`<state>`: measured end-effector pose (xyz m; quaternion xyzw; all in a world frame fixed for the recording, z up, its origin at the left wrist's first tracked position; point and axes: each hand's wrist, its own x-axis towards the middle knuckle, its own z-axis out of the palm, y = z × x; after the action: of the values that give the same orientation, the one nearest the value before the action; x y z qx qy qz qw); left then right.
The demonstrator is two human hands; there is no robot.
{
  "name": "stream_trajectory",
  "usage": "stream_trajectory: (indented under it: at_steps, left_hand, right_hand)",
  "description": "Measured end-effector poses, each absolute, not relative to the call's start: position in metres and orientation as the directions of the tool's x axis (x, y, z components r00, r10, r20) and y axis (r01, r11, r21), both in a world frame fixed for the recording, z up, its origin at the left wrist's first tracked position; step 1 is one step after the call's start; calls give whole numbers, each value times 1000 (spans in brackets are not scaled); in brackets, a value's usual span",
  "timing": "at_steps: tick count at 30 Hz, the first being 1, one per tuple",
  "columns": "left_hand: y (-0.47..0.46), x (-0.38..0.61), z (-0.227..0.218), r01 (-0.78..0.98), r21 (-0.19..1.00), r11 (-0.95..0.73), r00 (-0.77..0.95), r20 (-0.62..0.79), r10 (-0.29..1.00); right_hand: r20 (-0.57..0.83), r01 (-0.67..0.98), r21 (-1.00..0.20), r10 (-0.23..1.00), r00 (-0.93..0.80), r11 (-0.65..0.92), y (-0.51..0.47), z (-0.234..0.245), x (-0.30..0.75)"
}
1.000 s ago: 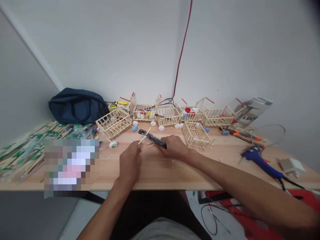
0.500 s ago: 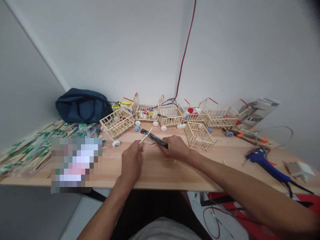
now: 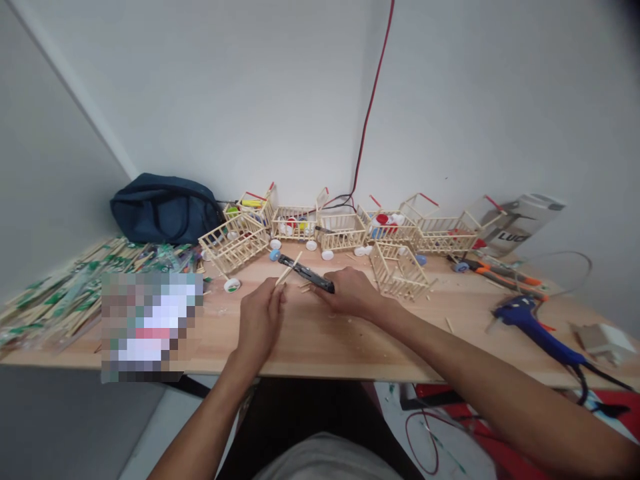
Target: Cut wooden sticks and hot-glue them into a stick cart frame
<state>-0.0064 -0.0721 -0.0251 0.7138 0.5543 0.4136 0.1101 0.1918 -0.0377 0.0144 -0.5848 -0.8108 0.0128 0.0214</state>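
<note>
Pinched in the fingers of my left hand [image 3: 259, 317] is a short, pale wooden stick [image 3: 289, 268], angled up and to the right. My right hand [image 3: 351, 292] is closed around the rear end of a narrow black hand tool [image 3: 306, 272]; its exact kind is hard to make out. The front part of this tool crosses the stick, apparently touching it. Beyond my hands lies a tilted stick cart [image 3: 235, 247] with bottle-cap wheels. A stick frame without visible wheels [image 3: 400, 270] rests just past my right hand.
Several finished stick carts [image 3: 343, 233] line the wall. Wrapped chopsticks [image 3: 55, 290] and a dark blue bag [image 3: 165, 210] occupy the left, near a blurred-out patch. On the right are orange-handled pliers [image 3: 510, 275], a blue glue gun [image 3: 537, 333] and a small white box [image 3: 603, 343].
Both hands, with the stick and the black tool, have shifted very slightly left. The stick and tool still cross, and both grips look the same.
</note>
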Motion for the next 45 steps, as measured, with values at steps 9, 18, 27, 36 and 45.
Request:
stream_trajectory:
  at_steps: [9,18,27,36,45]
  left_hand:
    - [-74,-4,-23,767,543,-341,45,484,874]
    - [-72,-2,-27,761,558,-331,30,480,877]
    - [-68,-4,-21,339,904,-262,36,265,964]
    - [-62,-5,-25,-126,987,97,296,-56,954]
    - [-23,-2,-12,552,791,-263,227,160,960]
  right_hand:
    - [-32,956,-83,958,-284,281,-42,22,189]
    - [43,950,-100,955,-292,295,-41,10,192]
    - [134,935,-252,966,-223,251,-34,4,211]
    - [313,722,-626,943,-116,296,-19,-6,209]
    - [374,415,-823,920,-116,387,-16,-22,222]
